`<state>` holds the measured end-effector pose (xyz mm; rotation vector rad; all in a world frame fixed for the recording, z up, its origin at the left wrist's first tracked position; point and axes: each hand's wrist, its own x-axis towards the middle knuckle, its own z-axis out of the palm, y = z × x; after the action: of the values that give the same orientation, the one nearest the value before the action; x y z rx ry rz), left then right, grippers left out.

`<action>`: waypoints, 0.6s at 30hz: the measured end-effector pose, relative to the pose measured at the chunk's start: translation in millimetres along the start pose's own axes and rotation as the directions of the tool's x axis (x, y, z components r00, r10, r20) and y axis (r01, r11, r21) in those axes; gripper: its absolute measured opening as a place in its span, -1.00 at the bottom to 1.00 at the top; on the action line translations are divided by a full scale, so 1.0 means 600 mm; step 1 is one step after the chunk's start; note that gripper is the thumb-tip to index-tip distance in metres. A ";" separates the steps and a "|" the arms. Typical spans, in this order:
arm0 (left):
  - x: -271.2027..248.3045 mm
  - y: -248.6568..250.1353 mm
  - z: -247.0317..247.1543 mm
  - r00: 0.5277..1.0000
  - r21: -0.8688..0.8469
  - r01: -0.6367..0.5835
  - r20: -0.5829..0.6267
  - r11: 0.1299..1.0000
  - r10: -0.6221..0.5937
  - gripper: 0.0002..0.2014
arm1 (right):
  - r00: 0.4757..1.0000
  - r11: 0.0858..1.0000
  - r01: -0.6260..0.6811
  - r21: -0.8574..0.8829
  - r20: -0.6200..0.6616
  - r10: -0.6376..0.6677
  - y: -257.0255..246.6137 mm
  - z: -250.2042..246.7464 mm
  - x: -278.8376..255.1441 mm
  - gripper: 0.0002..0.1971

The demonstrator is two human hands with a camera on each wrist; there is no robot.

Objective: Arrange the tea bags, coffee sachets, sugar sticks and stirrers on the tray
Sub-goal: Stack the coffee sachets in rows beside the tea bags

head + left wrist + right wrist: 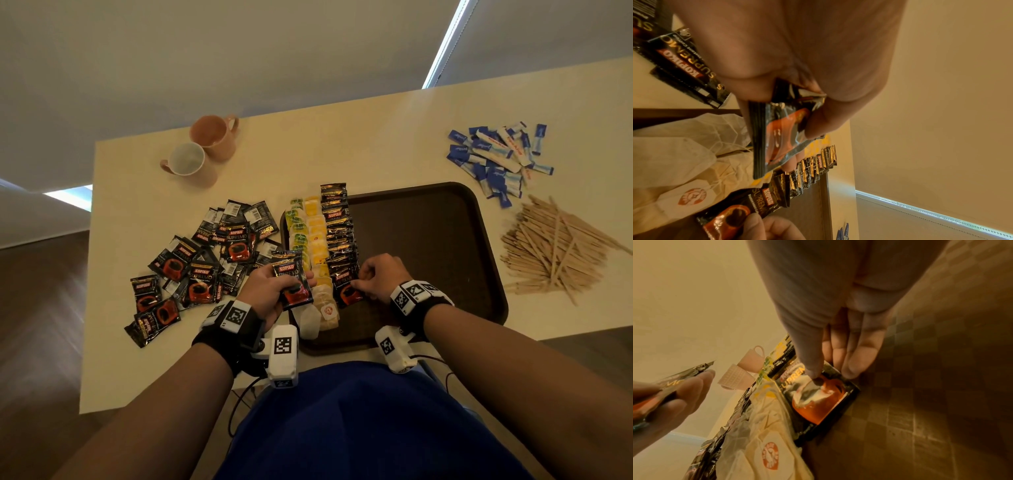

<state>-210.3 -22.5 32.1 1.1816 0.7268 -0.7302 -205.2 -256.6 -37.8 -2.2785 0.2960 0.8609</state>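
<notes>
- Left hand (270, 291), lower centre of the head view, grips one coffee sachet (293, 279) between thumb and curled fingers, above the tray's left edge.
- Right hand (378, 279) pinches the nearest sachet of the coffee row (339, 236) lying on the brown tray (428, 240).
- Tea bags (310, 240) fill the tray's left side (two columns).
- Loose sachets (205, 263) lie at left; sugar sticks (500, 157) and stirrers (555, 246) at right.
</notes>
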 end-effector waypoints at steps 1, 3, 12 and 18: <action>0.000 0.000 0.000 1.000 0.000 0.000 0.001 1.000 0.000 -0.72 | 1.000 1.000 0.003 0.005 -0.001 -0.003 0.001 0.001 0.000 -0.85; 0.001 0.000 0.000 1.000 0.002 -0.002 0.002 1.000 0.002 -0.72 | 1.000 1.000 0.015 0.010 -0.001 -0.015 0.001 0.002 0.000 -0.86; 0.008 0.001 -0.004 1.000 0.023 -0.002 -0.002 1.000 0.002 -0.72 | 0.996 0.996 0.077 0.047 -0.051 -0.075 0.012 -0.015 -0.007 -0.83; 0.007 0.004 0.000 1.000 0.038 -0.011 0.005 0.999 0.011 -0.74 | 0.989 0.992 0.129 0.010 -0.081 -0.128 0.014 -0.007 -0.003 -0.85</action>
<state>-205.9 -22.7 30.2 1.2168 0.7046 -0.7402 -208.0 -265.4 -38.4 -2.2937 0.1882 0.7010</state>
